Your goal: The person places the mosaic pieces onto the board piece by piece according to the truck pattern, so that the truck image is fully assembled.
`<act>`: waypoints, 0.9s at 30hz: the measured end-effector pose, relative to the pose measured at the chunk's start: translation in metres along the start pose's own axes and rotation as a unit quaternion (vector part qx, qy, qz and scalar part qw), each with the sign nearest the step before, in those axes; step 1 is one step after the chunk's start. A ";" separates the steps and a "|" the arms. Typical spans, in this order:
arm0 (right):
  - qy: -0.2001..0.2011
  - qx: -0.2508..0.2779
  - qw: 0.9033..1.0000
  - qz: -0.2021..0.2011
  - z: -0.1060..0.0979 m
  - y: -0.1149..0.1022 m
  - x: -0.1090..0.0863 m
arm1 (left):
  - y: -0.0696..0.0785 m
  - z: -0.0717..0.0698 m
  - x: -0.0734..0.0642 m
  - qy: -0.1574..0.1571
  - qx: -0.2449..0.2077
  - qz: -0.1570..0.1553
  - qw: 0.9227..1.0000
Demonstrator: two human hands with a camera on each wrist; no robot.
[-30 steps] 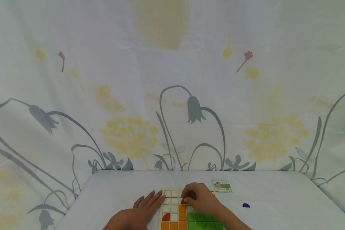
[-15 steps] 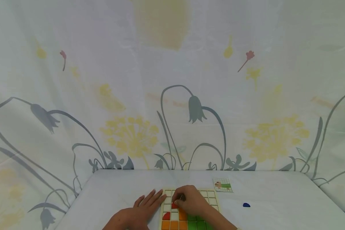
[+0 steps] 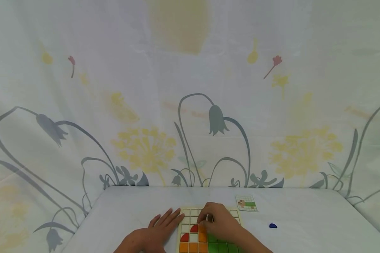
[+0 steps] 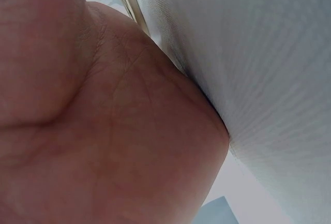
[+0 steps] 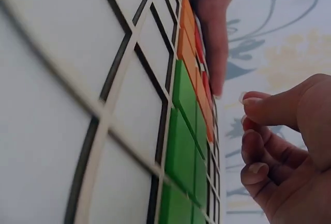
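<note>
A pale grid board (image 3: 186,212) lies on the table with orange tiles (image 3: 193,247), green tiles (image 3: 222,248) and two rounded red pieces, one red piece (image 3: 194,228) in a cell left of the upper orange tile and another red piece (image 3: 184,238) lower left. My left hand (image 3: 155,233) rests flat, fingers straight, its fingertips touching the board's left edge. Over the board's middle hovers my right hand (image 3: 220,222); in the right wrist view its fingers (image 5: 256,169) are loosely bent, nothing between them and the thumb. In the left wrist view the palm (image 4: 129,120) covers most.
Beyond the board's upper right corner lies a small picture card (image 3: 246,203) with a gridded pattern. A blue half-round piece (image 3: 273,225) sits on the white table (image 3: 307,218) to the right. Behind rises a flower-printed cloth (image 3: 190,151).
My right hand carried a red piece leftward and set it in a cell of the board, then let go and drew back a little right. The left hand has stayed in place.
</note>
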State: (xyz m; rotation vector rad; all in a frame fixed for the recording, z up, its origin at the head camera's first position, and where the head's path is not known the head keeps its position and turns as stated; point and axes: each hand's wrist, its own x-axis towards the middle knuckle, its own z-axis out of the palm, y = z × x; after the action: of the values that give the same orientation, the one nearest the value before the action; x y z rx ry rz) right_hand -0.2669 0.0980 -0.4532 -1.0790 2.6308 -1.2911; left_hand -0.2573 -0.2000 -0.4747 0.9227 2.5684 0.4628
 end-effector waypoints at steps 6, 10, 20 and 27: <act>0.014 0.009 1.000 -0.004 -0.036 0.015 -0.036 | 0.014 -0.010 -0.005 -0.010 -0.011 -0.021 1.000; 0.049 -0.024 0.998 0.021 -0.064 0.033 -0.065 | 0.018 -0.010 -0.008 -0.016 -0.010 -0.032 0.999; 0.077 -0.089 0.977 0.175 -0.128 0.087 -0.125 | 0.025 -0.010 -0.010 -0.005 -0.008 -0.044 0.999; 0.039 -0.060 0.989 0.130 -0.134 0.104 -0.138 | 0.027 -0.009 -0.008 -0.005 -0.012 -0.056 0.998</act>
State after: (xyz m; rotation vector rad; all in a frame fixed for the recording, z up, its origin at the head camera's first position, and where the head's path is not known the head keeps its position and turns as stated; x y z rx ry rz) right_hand -0.2621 0.3160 -0.4755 -0.6755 2.8205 -1.1582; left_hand -0.2413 -0.1872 -0.4541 0.7672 2.5839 0.4547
